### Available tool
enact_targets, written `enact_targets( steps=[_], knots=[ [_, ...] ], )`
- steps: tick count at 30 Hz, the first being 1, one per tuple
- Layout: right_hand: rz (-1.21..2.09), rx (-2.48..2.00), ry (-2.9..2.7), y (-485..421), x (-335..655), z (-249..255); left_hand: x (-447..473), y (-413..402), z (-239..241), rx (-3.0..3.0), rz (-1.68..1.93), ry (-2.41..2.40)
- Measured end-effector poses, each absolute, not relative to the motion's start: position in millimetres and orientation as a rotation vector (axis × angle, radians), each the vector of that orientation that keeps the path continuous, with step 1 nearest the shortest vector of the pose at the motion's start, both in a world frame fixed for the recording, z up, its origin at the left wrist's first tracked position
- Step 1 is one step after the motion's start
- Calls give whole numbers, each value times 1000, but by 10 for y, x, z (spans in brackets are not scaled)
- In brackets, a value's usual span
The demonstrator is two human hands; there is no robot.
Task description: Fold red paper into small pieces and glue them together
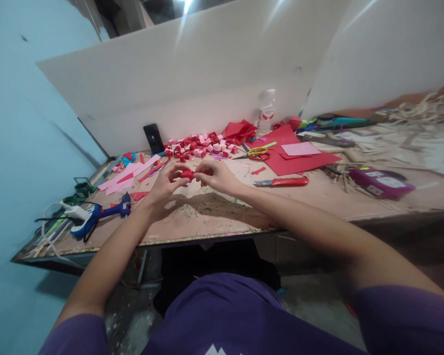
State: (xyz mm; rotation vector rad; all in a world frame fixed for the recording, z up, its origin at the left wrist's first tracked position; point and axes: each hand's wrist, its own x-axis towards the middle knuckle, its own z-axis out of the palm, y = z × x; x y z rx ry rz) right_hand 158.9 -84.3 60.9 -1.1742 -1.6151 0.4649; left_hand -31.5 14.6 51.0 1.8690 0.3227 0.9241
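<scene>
Between my two hands is a small folded red paper piece (pixel 187 174), held above the table. My left hand (pixel 165 183) has its thumb and fingers curled around the left side of the piece. From the right, my right hand (pixel 219 176) pinches its edge with thumb and forefinger; the fingertips partly cover it. Just behind the hands lies a heap of small pink and red paper cubes (pixel 202 146). Pink paper strips (pixel 124 177) are spread to the left of my left hand.
A red-handled knife (pixel 288 182), yellow-handled scissors (pixel 257 153) and red paper sheets (pixel 292 165) lie to the right. Farther right is a purple tape measure (pixel 381 182). A blue glue gun (pixel 96 217) rests at left. A phone (pixel 154 138) and bottle (pixel 267 111) stand behind.
</scene>
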Motion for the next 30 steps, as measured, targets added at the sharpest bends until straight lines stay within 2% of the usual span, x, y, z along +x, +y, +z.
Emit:
enact_targets(
  steps=[30],
  knots=[
    [483,-1149,-1639,-840,1590,615,-344,154,513,1894,946,315]
  ],
)
